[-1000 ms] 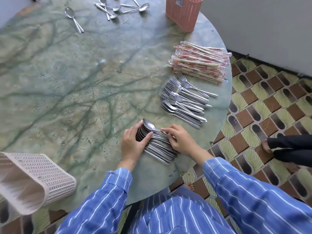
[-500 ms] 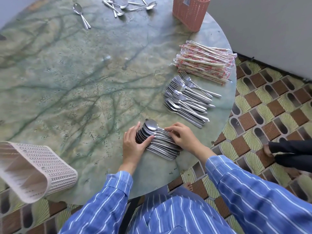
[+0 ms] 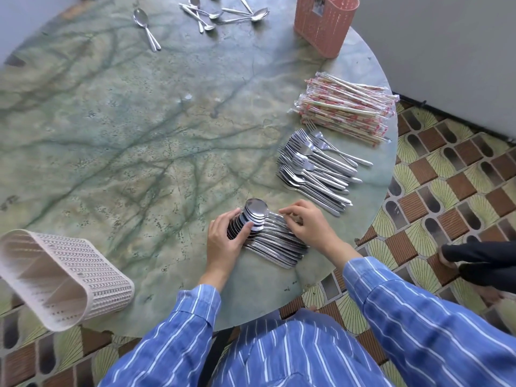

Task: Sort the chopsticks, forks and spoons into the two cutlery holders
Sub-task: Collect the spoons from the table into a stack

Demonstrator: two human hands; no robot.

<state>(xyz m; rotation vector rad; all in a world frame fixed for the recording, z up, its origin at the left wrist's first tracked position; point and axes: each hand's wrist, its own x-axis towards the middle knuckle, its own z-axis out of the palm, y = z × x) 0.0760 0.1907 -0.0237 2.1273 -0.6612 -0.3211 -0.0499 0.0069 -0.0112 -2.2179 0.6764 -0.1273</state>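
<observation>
A stack of steel spoons (image 3: 275, 241) lies near the table's front edge. My left hand (image 3: 224, 243) cups the bowl end of the stack, thumb on top. My right hand (image 3: 310, 226) rests curled fingers on the handles. A pile of forks (image 3: 315, 169) lies to the right, and wrapped chopsticks (image 3: 346, 107) lie beyond it. A white cutlery holder (image 3: 61, 277) lies on its side at the front left edge. A pink cutlery holder (image 3: 325, 22) stands upright at the back right.
Loose spoons (image 3: 220, 13) lie scattered at the far side, with one pair of spoons (image 3: 145, 27) further left. The round green marble table (image 3: 125, 135) ends close to my body. Another person's foot (image 3: 480, 261) is on the tiled floor at right.
Both hands stay on the spoon stack with only slight finger shifts. The view has drifted a little.
</observation>
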